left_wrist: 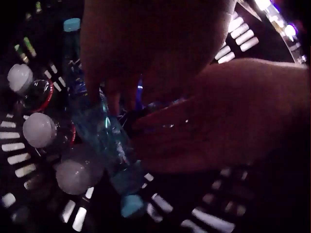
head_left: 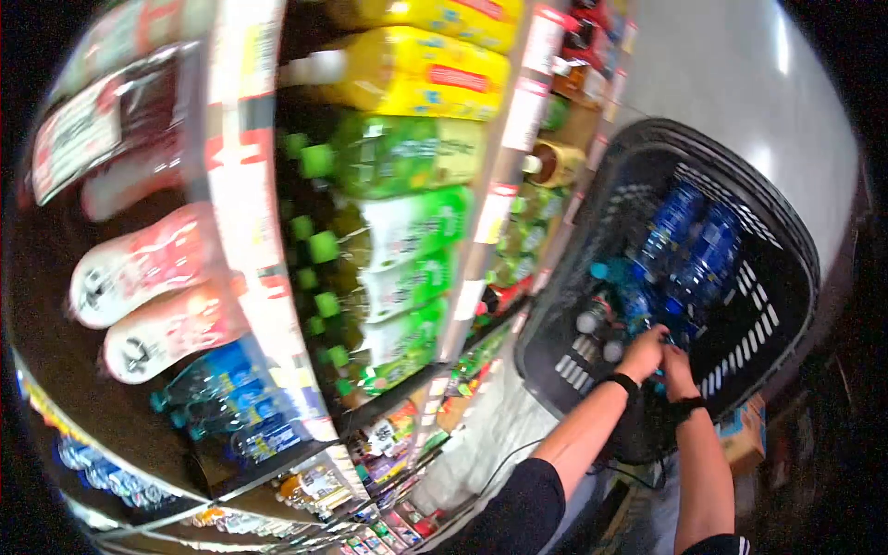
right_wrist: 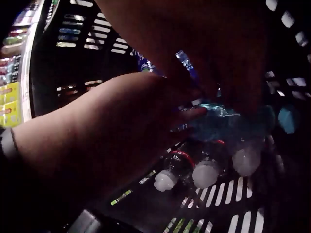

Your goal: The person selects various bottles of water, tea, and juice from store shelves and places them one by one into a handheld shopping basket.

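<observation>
Both hands are down inside a black shopping basket (head_left: 546, 365), close together over plastic bottles. A turquoise bottle (left_wrist: 109, 145) with a teal cap lies under their fingers. My left hand (head_left: 645, 351) grips at it, its fingertips (right_wrist: 198, 112) showing at the bottle's side in the right wrist view. From the other side my right hand (head_left: 680, 372) holds it too, its palm hidden. Between the hands shows a strip of blue label (right_wrist: 187, 65). Beside them stand several white-capped bottles (left_wrist: 40, 130), and two large blue bottles (head_left: 708, 250) lie toward the basket's far end.
Left of the basket, shelves hold green-labelled bottles (head_left: 407, 287), yellow drink bottles (head_left: 416, 74) and pink-labelled bottles (head_left: 148, 268). Price strips (head_left: 259, 185) run along the shelf edges. A grey floor (head_left: 721, 55) stretches beyond, and a cardboard box (head_left: 743, 435) sits beside the basket.
</observation>
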Tool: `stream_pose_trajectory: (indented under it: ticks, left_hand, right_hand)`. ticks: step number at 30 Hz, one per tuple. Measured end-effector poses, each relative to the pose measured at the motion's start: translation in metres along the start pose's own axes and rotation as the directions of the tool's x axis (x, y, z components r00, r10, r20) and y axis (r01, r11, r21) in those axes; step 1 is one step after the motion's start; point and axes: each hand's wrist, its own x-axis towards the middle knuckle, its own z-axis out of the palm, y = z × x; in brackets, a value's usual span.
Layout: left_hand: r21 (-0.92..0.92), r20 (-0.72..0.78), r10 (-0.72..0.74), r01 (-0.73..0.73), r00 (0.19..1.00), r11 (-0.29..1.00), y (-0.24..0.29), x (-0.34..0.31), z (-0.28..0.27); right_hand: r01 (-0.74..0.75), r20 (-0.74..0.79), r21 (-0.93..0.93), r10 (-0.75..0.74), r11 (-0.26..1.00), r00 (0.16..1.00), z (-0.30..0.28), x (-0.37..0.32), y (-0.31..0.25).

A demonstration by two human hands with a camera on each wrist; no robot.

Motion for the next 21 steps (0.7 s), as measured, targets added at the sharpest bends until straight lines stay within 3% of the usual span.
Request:
stream_pose_trajectory:
  ticks: [2,4,5,8,10,11,13,14,15,17,18,19,21]
  left_hand:
    - [0.038,-0.003,0.075,-0.075,0.997,0.996,0.022,-0.019,-0.019]
    - [0.003,-0.05,0.168,-0.168,0.985,0.986,0.03,-0.029,-0.03]
    - [-0.043,-0.108,0.238,-0.243,0.965,0.969,0.048,-0.039,-0.042]
    - [-0.107,-0.272,0.42,-0.461,0.866,0.881,0.108,-0.1,-0.084]
    - [-0.068,-0.364,0.533,-0.593,0.763,0.802,0.161,-0.16,-0.133]
    - [0.034,-0.394,0.634,-0.679,0.665,0.734,0.183,-0.192,-0.161]
    - [0.296,-0.428,0.799,-0.77,0.422,0.565,0.221,-0.264,-0.224]
    - [0.285,-0.672,0.666,-0.717,0.324,0.637,0.217,-0.29,-0.242]
    - [0.228,-0.857,0.475,-0.681,0.199,0.696,0.212,-0.317,-0.26]
    - [0.509,-0.836,0.512,-0.631,-0.198,0.586,0.23,-0.343,-0.315]
    - [0.516,-0.848,0.441,-0.648,-0.294,0.56,0.237,-0.344,-0.329]
    - [0.47,-0.88,0.378,-0.65,-0.289,0.597,0.242,-0.346,-0.339]
    - [0.457,-0.874,0.432,-0.678,-0.222,0.576,0.243,-0.339,-0.362]
  right_hand:
    - [0.002,0.064,0.002,-0.002,1.0,0.998,0.01,-0.013,-0.015]
    - [0.101,0.074,0.105,-0.109,0.989,0.991,0.019,-0.015,-0.02]
    - [0.18,0.037,0.272,-0.197,0.945,0.98,0.035,-0.024,-0.03]
    - [0.318,0.023,0.419,-0.359,0.851,0.933,0.073,-0.075,-0.079]
    - [0.396,0.139,0.411,-0.486,0.821,0.862,0.091,-0.11,-0.108]
    - [0.518,0.15,0.363,-0.597,0.775,0.788,0.112,-0.155,-0.135]
    - [0.581,0.151,0.263,-0.627,0.771,0.764,0.155,-0.221,-0.174]
    - [0.592,0.184,0.189,-0.62,0.783,0.763,0.174,-0.247,-0.189]
    - [0.667,0.236,0.193,-0.694,0.72,0.68,0.194,-0.275,-0.2]
    - [0.787,0.373,0.1,-0.757,0.608,0.537,0.228,-0.328,-0.219]
    - [0.849,0.405,0.091,-0.798,0.52,0.446,0.245,-0.348,-0.225]
    - [0.934,0.445,0.108,-0.856,0.342,0.262,0.256,-0.366,-0.233]
    - [0.971,0.437,0.229,-0.899,0.074,-0.035,0.291,-0.378,-0.24]
